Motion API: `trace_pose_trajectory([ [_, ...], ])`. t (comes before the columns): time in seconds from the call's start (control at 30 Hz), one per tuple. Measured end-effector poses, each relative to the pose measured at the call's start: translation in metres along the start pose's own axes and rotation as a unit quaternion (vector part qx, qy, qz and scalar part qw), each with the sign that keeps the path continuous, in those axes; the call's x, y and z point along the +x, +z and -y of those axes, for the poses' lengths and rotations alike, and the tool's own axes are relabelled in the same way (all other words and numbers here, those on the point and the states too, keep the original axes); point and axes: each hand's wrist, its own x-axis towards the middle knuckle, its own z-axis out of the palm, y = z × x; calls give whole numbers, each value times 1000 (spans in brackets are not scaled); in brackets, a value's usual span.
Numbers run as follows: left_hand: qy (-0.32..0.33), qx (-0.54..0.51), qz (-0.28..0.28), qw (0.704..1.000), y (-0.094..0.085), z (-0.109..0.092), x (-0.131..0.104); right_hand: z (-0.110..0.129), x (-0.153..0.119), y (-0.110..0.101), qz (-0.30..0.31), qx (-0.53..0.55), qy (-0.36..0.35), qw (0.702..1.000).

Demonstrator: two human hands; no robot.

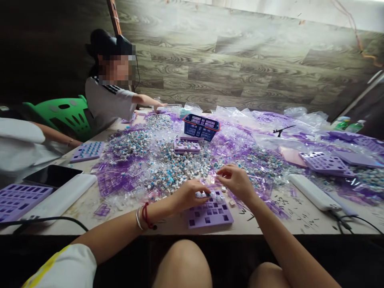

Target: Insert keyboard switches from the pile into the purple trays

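Observation:
Before me on the table lies a light purple plate (220,218) with rows of square holes. Its upper rows hold several small clear and whitish pieces. My left hand (190,195) is over the plate's upper left part, fingers closed around small whitish pieces (199,195). To the right and slightly farther off, my right hand (232,179) has its fingers drawn together in a pinch, beside a small clear strip (213,176). What sits between those fingertips is too small to tell. Two loose white cubes (232,203) rest right of the plate.
A wide heap of small white and blue pieces (168,168) mixes with purple plastic sheets (114,182). A dark blue basket (201,127) stands behind stacked purple plates (187,146). White bars (313,192) with cables flank me. Two people sit left; one person (109,98) reaches across.

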Motion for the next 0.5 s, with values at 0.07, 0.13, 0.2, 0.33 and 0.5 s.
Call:
trace_pose_trajectory([
  [0.07,36,22,8,999,3,2,-1,1,-9,-10,67,6,1,998],
  [0.13,54,43,18,997,5,3,-2,-2,-17,-15,166,10,30,986],
  [0.2,54,67,23,996,6,4,-2,-7,-22,-15,232,18,58,971],
  [0.33,57,100,30,993,7,4,-3,-12,-27,-11,250,43,67,965],
  [0.5,83,129,32,988,3,4,-2,-6,-26,-9,267,50,43,962],
])
